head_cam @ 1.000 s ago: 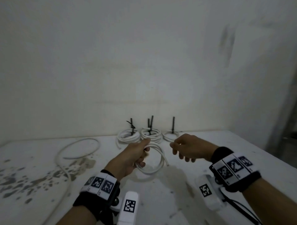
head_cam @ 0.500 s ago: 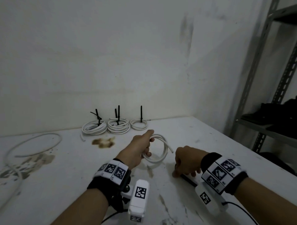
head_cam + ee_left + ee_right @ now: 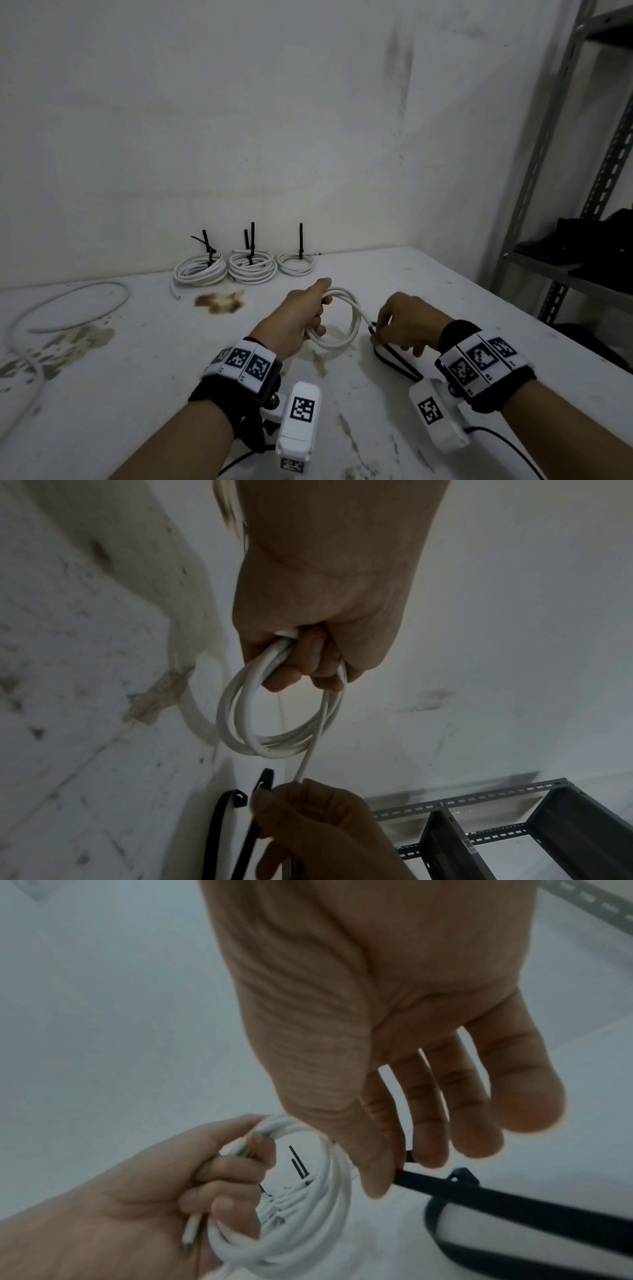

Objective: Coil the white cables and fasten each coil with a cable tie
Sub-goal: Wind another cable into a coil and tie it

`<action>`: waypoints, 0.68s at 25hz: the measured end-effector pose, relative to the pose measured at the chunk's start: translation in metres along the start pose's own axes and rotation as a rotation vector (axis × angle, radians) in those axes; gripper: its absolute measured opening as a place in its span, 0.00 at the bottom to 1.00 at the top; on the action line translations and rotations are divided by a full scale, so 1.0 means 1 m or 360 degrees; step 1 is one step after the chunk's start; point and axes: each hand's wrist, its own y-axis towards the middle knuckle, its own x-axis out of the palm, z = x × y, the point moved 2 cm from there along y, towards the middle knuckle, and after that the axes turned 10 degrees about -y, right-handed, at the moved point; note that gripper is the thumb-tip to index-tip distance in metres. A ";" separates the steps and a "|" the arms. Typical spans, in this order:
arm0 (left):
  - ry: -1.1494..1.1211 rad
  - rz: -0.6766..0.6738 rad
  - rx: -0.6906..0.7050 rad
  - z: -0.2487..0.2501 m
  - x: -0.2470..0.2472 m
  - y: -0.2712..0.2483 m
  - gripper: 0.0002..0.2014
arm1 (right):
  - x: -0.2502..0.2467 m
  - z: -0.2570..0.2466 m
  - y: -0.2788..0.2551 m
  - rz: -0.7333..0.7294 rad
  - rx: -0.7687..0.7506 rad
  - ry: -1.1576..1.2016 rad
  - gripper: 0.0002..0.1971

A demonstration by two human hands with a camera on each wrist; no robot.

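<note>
My left hand [image 3: 310,317] grips a small coil of white cable [image 3: 352,322] just above the table; the same coil [image 3: 274,723] hangs from curled fingers in the left wrist view, and the coil [image 3: 308,1218] shows again in the right wrist view. To its right, my right hand [image 3: 387,330] pinches the end of a black cable tie [image 3: 479,1194] between thumb and forefinger. A second black tie [image 3: 219,831] lies beside it on the table. One loose cable end [image 3: 308,761] points at the right hand.
Three tied white coils [image 3: 251,267] with upright black tie tails stand by the back wall. A loose white cable [image 3: 68,308] lies at the far left. A brown stain [image 3: 219,301] marks the table [image 3: 137,377]. A grey metal shelf [image 3: 565,267] stands at the right.
My right hand has dropped from beside the coil to the table on the right and taken a black tie. The left hand keeps holding the coil. The view turned right.
</note>
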 end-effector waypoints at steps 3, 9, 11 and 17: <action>-0.0030 0.0067 0.0033 0.001 -0.007 0.005 0.18 | -0.017 -0.005 -0.006 0.0307 -0.0042 0.0289 0.10; -0.0091 0.0185 0.0118 0.015 -0.030 0.012 0.19 | -0.027 -0.064 -0.014 0.0317 -0.0426 0.1183 0.08; -0.0046 0.0182 0.0145 0.020 -0.040 0.010 0.17 | -0.023 -0.089 -0.011 0.0264 -0.0524 0.1217 0.08; -0.0076 0.0235 0.0238 0.040 -0.097 -0.005 0.14 | -0.015 -0.155 -0.004 0.0441 -0.0860 0.1294 0.05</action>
